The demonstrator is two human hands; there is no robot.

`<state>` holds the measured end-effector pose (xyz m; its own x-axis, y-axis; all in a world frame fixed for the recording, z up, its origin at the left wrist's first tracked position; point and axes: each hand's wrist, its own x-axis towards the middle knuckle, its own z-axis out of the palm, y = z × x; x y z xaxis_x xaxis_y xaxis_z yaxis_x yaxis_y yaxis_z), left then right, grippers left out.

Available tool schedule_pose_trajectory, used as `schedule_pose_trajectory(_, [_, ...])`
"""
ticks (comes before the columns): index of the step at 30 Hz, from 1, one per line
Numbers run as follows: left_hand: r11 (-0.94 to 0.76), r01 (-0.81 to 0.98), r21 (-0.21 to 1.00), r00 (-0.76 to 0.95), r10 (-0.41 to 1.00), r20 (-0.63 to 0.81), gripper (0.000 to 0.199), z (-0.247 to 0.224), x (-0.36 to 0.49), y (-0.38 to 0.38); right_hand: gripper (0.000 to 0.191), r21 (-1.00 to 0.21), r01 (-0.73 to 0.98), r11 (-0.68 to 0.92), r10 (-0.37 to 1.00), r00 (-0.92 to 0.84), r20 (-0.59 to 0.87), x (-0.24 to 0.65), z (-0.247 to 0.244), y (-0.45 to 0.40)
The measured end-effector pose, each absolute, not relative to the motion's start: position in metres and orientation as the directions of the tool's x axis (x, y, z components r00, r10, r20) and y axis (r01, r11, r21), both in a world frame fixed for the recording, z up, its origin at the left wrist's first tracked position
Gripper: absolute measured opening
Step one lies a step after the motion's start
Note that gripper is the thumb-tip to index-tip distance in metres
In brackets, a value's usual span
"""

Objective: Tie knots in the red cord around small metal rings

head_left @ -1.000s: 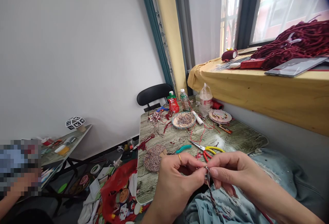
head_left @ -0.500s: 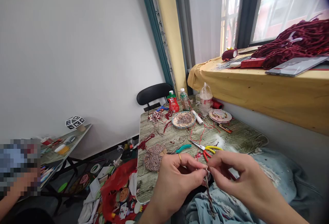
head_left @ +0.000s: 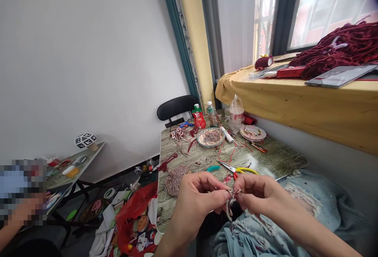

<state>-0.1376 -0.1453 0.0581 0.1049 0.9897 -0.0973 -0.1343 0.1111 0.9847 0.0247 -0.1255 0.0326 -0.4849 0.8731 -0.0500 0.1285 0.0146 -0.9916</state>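
Note:
My left hand (head_left: 203,198) pinches a thin braided cord (head_left: 229,209) between thumb and forefinger, near the front edge of the wooden-patterned table (head_left: 265,162). Close beside it, my right hand (head_left: 256,194) grips the same cord, its fingertips almost touching the left ones. A short end of the cord hangs below the fingers, over the light blue ripped jeans (head_left: 245,241). Just behind my hands lie scissors (head_left: 230,167) with yellow handles and a teal-handled tool (head_left: 213,168), partly covered. A ball of mottled yarn (head_left: 177,180) sits left of my left hand.
Farther back are a patterned plate (head_left: 203,142) of beads or scraps, a red pouch (head_left: 199,119), a bottle (head_left: 212,115) and a bagged cup (head_left: 236,115). Dark red cords (head_left: 345,48) lie on the yellow-covered ledge. Another person's arm (head_left: 20,213) shows at far left.
Both hands have shifted slightly left, the right one more. The hanging cord now looks shorter and more curled, and more of the teal-handled tool is covered.

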Motion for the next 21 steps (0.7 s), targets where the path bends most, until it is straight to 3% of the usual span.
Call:
schedule_pose_trajectory(3, [0.13, -0.183, 0.974, 0.1, 0.989, -0.114, 0.006, 0.059, -0.14, -0.145, 0.01, -0.815, 0.511, 0.274, 0.96, -0.203, 0.195, 0.04, 0.02, -0.11])
schedule_pose_trajectory(6, [0.155, -0.179, 0.972, 0.098, 0.985, -0.139, 0.006, 0.06, -0.14, -0.146, 0.006, -0.669, 0.709, 0.221, 0.958, -0.031, 0.284, 0.059, 0.015, -0.098])
schedule_pose_trajectory(8, [0.166, -0.165, 0.972, 0.099, 0.983, -0.151, 0.006, 0.059, -0.139, -0.146, 0.017, -0.787, 0.582, 0.202, 0.979, -0.094, 0.182, 0.062, 0.018, -0.1])
schedule_pose_trajectory(10, [0.167, -0.152, 0.974, 0.101, 0.983, -0.152, 0.006, 0.059, -0.138, -0.146, 0.032, -0.96, 0.254, 0.12, 0.952, -0.304, 0.039, 0.055, 0.026, -0.11])
schedule_pose_trajectory(11, [0.162, -0.144, 0.976, 0.103, 0.984, -0.148, 0.006, 0.059, -0.138, -0.146, 0.038, -0.996, 0.087, 0.035, 0.907, -0.422, -0.005, 0.049, 0.031, -0.117])
schedule_pose_trajectory(13, [0.149, -0.136, 0.98, 0.108, 0.985, -0.134, 0.004, 0.06, -0.138, -0.146, 0.037, -0.992, -0.058, -0.115, 0.789, -0.612, -0.055, 0.037, 0.038, -0.129])
schedule_pose_trajectory(15, [0.139, -0.14, 0.98, 0.107, 0.986, -0.124, 0.004, 0.06, -0.139, -0.146, 0.027, -0.991, -0.032, -0.132, 0.751, -0.656, -0.079, 0.03, 0.04, -0.136])
schedule_pose_trajectory(21, [0.148, -0.195, 0.97, 0.086, 0.987, -0.134, 0.007, 0.059, -0.145, -0.144, 0.027, -0.927, 0.31, 0.211, 0.785, -0.619, -0.028, 0.078, 0.01, -0.11])
